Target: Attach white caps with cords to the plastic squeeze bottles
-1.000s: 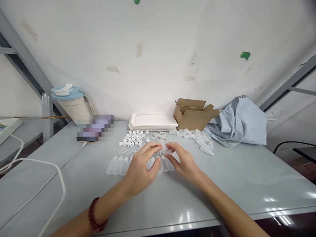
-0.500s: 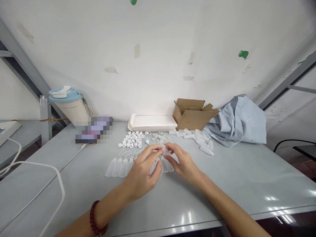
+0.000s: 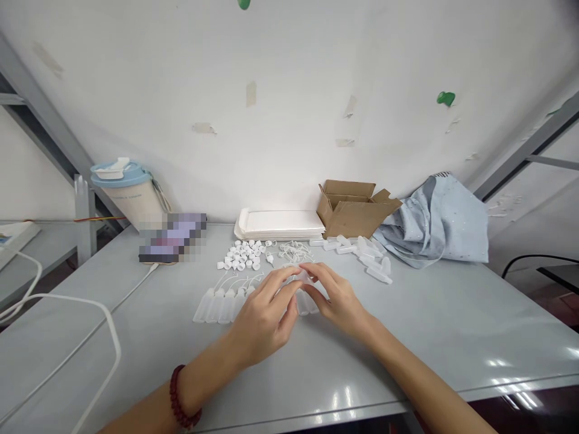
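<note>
Above the table, a small translucent plastic bottle (image 3: 306, 277) lies between the fingertips of both hands. My right hand (image 3: 340, 301) pinches it from the right with thumb and fingers. My left hand (image 3: 266, 313), wearing a dark red bead bracelet, is closed at the bottle's left end; its fingertips hide the detail there. Below and behind the hands lies a row of similar bottles (image 3: 210, 306), those on the left with thin white tubes at their tops. My left hand covers the middle of that row. Farther back are several white caps (image 3: 242, 256) and a tangle of thin white tubes (image 3: 295, 251).
Loose bottles (image 3: 373, 262) lie at the right, before an open cardboard box (image 3: 362, 218) and a light blue cloth bag (image 3: 429, 223). White flat packs (image 3: 283, 224) are stacked by the wall. At left stand a tumbler (image 3: 131, 199) and a phone (image 3: 174, 238) on a white cable.
My left fingertips have shifted slightly right, closer to my right fingertips, around the bottle. My left wrist has moved a little the same way. Things on the table stay put.
</note>
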`<action>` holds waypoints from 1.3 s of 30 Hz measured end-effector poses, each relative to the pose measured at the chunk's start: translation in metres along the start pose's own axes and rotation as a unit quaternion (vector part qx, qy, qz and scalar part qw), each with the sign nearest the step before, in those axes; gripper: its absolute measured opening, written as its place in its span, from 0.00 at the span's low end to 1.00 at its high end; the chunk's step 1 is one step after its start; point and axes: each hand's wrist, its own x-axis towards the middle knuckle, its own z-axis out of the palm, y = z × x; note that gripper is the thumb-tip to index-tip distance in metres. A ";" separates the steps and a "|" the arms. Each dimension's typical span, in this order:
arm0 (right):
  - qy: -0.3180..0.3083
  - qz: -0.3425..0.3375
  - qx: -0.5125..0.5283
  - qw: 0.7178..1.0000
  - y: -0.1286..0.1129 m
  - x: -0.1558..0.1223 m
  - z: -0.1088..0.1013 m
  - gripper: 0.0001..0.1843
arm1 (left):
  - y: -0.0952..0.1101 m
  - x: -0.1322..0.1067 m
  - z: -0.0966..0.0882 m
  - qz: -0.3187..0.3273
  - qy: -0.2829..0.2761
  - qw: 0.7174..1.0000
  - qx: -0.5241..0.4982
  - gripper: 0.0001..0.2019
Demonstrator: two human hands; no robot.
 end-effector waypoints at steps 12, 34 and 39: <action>0.006 0.006 0.002 1.000 -0.001 -0.002 0.000 0.23 | 0.000 0.000 0.001 0.033 -0.013 0.999 0.028 0.17; 0.035 0.096 0.080 0.992 -0.008 0.003 -0.004 0.14 | 0.001 0.001 0.001 -0.005 0.007 1.000 -0.028 0.17; 0.006 0.219 0.214 0.952 -0.013 0.006 -0.009 0.14 | -0.001 0.003 0.002 -0.068 0.022 0.997 -0.007 0.18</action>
